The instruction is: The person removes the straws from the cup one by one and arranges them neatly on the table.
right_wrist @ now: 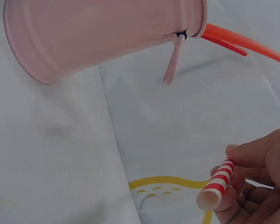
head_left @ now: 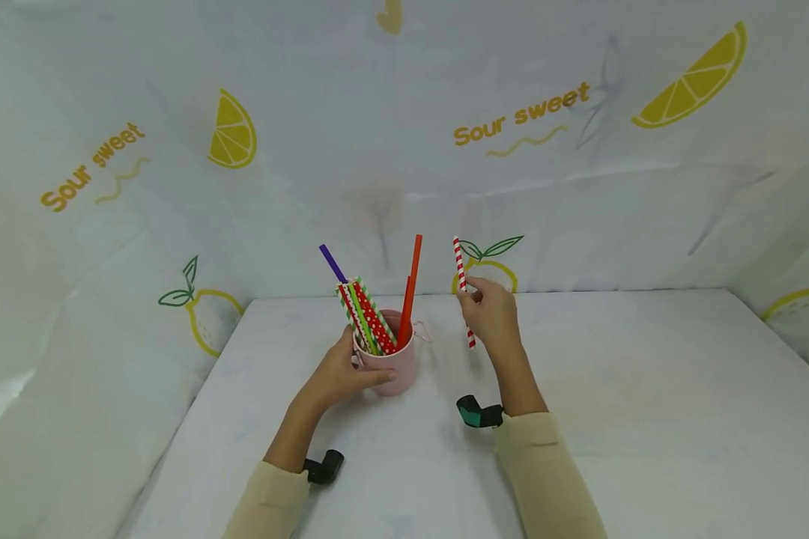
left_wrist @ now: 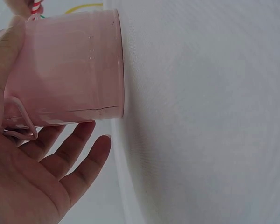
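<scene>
A pink metal bucket (head_left: 401,370) with small wire handles stands on the table. My left hand (head_left: 337,374) holds it from the left, thumb across the front and fingers round the far side. In the left wrist view that thumb lies along the bucket wall (left_wrist: 65,70). Several paper and plastic straws lean inside: red dotted, green striped, lime, purple, and orange-red straws (head_left: 410,288) at the right. Right of the bucket, my right hand (head_left: 495,311) pinches a red-and-white striped straw (head_left: 460,262) near its middle, nearly upright. Its hollow lower end (right_wrist: 209,199) shows in the right wrist view.
The white table (head_left: 647,389) reaches back to a white cloth backdrop (head_left: 350,150) printed with lemons and lettering. Each wrist wears a small dark camera mount, one on the left wrist (head_left: 325,467) and one on the right wrist (head_left: 480,412).
</scene>
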A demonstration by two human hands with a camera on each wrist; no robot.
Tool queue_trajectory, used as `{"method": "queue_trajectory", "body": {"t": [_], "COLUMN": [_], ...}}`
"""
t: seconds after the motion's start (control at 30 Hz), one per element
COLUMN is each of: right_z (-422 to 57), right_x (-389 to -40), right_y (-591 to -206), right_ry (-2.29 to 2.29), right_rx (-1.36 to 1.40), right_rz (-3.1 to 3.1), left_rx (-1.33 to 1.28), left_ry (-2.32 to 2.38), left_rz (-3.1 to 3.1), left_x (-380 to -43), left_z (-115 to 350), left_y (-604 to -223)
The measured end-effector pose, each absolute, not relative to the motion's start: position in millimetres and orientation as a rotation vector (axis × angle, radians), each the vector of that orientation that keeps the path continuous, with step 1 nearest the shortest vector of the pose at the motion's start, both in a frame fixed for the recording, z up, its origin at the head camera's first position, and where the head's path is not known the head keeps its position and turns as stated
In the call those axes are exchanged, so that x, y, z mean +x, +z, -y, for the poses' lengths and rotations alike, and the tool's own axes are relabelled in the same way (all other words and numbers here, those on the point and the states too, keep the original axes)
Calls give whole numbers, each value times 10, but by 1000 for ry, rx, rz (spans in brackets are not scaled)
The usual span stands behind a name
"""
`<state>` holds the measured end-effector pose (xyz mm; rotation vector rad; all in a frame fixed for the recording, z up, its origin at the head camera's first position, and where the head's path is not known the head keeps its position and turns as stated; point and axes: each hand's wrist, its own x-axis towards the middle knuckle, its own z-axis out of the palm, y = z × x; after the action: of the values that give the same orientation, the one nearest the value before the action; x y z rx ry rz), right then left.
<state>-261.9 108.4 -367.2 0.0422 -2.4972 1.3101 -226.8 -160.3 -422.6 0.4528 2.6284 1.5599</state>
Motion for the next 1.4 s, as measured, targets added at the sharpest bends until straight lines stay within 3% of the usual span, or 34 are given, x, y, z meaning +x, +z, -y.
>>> {"method": "queue_trajectory", "body": {"t": [1.4], "right_z": [-1044], "right_x": [-2931], "right_y": [-4379], "right_ry": [1142], "right_rx": [-175], "right_rz": [2876], "left_rx": [438], "left_ry": [1543], "left_rz": [-2621], "left_x": [-2238], "left_z": [1595], "left_y": [-4176]}}
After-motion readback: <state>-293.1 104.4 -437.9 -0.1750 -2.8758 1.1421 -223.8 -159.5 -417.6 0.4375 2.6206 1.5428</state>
